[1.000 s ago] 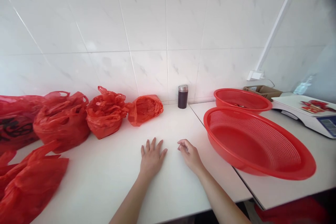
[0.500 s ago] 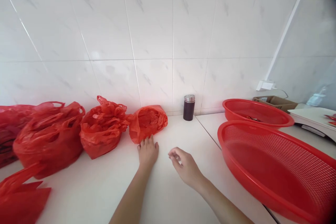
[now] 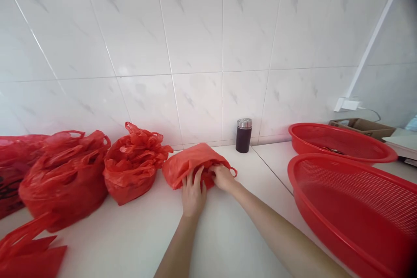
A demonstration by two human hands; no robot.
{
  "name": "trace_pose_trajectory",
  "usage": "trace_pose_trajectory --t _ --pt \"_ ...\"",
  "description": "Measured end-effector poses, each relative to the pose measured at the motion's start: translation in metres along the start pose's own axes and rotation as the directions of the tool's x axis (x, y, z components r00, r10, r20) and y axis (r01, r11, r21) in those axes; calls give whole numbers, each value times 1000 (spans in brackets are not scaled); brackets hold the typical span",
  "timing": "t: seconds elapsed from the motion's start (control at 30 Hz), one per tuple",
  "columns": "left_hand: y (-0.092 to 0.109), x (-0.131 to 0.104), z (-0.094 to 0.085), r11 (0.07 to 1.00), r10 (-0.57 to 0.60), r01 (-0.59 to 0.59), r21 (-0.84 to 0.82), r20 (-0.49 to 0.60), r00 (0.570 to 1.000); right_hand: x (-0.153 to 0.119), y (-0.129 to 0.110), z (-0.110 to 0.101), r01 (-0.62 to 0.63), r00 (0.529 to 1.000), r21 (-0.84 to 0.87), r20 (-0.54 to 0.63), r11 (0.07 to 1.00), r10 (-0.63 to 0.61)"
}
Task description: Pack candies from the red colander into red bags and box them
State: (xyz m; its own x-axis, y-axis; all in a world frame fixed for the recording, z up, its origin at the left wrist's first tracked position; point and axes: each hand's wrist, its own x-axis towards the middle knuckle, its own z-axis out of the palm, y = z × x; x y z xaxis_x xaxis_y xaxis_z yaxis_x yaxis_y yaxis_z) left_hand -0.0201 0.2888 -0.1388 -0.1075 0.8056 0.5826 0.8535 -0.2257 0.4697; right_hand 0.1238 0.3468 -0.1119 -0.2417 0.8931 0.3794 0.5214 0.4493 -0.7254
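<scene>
On the white table, the red plastic bag has its mouth already open, the half-spread left hand at its edge, the right hand with bent fingers partly hidden inside, both grips unclear, handling seemingly unfinished.

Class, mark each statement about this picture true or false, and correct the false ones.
1. The left hand and right hand are both touching the same red bag. True.
2. The dark container stands upright near the tiled wall. True.
3. Its lid is red. False: the lid is silvery.
4. The front basket is mesh-sided. True.
5. The front basket is left of the dark container. False: it is to the right.
</scene>
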Motion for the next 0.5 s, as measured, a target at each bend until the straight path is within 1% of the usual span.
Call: trace_pose_trajectory --t 0.07,0.13,0.2,0.27,0.4,0.5 --pt "-4 3 2 997 -35 35 -69 -1 999 -8 -1 -5 23 999 99 31 995 -26" --pt "-9 5 4 986 -91 90 -139 1 996 -17 -6 -12 21 999 214 35 977 -29" --pt "-13 7 4 971 -137 136 -195 9 991 -27 -14 -20 2 1000 346 11 938 -6" --pt "-14 9 3 962 -147 150 -230 30 989 -38 -23 -30 -14 999 476 -33 879 34" --pt "-12 12 3 960 -160 175 -219 81 984 -57 -37 -47 1 984 666 -133 746 117" --pt "-11 13 3 968 -189 202 -149 98 977 -70 -43 -57 5 977 737 -148 676 154"
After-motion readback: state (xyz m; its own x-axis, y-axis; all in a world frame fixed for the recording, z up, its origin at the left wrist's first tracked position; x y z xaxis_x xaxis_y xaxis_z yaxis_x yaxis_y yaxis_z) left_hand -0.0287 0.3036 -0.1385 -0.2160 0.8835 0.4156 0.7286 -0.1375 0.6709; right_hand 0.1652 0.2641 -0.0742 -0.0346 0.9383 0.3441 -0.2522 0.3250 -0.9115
